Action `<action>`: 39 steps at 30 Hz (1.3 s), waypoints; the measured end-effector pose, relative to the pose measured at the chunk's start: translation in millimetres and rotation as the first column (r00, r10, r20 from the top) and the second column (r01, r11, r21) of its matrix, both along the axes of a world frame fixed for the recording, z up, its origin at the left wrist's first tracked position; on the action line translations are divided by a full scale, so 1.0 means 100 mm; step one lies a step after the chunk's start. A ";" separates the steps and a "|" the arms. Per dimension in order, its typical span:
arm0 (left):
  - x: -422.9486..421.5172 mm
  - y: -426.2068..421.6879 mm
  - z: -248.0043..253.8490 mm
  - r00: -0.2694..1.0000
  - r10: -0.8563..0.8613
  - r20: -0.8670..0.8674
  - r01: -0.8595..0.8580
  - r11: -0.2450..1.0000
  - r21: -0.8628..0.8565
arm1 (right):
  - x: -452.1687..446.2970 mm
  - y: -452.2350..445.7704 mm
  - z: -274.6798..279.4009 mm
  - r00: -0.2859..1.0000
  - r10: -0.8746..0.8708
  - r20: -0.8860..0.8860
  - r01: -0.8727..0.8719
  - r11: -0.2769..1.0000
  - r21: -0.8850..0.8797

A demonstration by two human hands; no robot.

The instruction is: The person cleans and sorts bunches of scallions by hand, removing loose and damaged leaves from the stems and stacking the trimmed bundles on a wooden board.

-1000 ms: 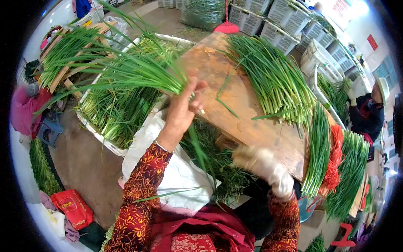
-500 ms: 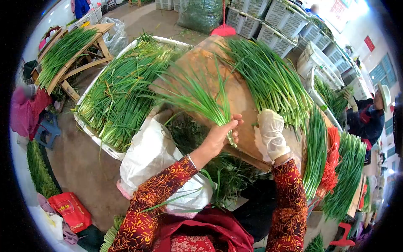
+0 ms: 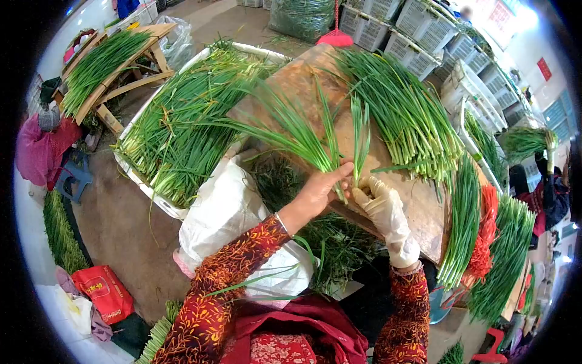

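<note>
Green chives sit clamped in the left hand; the gloved right hand pinches a slim sprig, which hard tugging could snap.

Got my left hand curled in a grip, thumb laid over, and my gloved right hand pinching just beside it, fingers bent. Left forearm slants inward, right forearm points pretty much straight ahead.
</note>
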State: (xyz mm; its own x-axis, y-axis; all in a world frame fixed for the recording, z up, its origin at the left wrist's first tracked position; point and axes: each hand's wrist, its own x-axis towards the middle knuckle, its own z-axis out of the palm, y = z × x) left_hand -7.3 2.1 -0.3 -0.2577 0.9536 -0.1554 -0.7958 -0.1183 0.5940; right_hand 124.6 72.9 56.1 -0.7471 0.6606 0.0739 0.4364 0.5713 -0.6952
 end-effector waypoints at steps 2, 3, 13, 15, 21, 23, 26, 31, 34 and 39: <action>-0.02 -0.02 0.03 1.000 0.001 0.014 -0.001 1.000 -0.012 | 0.01 -0.04 -0.02 1.000 0.001 0.024 -0.002 1.000 0.007; -0.03 -0.04 0.07 1.000 0.003 0.026 -0.003 1.000 -0.019 | 0.01 -0.05 -0.03 0.999 0.003 0.047 -0.004 1.000 0.018; 0.00 -0.06 0.11 0.963 0.123 -0.238 -0.136 0.990 -0.036 | -0.13 0.00 -0.13 0.973 -0.125 -0.193 0.084 0.974 -0.209; -0.03 -0.07 0.14 0.913 0.138 -0.385 -0.151 0.989 -0.005 | -0.10 -0.01 -0.16 0.956 -0.113 -0.272 0.086 0.990 -0.108; -0.69 -0.03 0.25 0.819 0.459 -0.345 -0.460 0.884 0.084 | 0.17 -0.09 0.15 0.785 0.466 0.409 -0.464 0.879 -0.111; -0.83 0.02 0.29 0.839 0.534 -0.103 -0.516 0.842 0.157 | 0.32 0.27 -0.10 0.945 0.313 0.092 -0.319 0.946 0.063; -0.75 0.06 0.35 0.913 0.407 -0.039 -0.396 0.904 0.163 | 0.09 0.53 0.88 0.965 -0.261 -0.012 0.256 0.934 0.248; -0.43 0.22 0.28 0.979 0.196 0.050 -0.199 0.977 0.071 | 0.15 1.27 0.60 0.900 -0.407 0.155 0.200 0.703 0.682; -0.27 0.23 0.33 0.989 0.135 -0.059 -0.127 0.985 0.114 | 0.09 0.92 0.57 0.928 -0.364 0.081 0.275 0.814 0.512; -0.15 0.21 0.28 0.996 0.042 -0.080 -0.035 0.995 0.090 | -0.11 0.22 0.13 0.978 -0.199 -0.065 0.207 0.966 0.154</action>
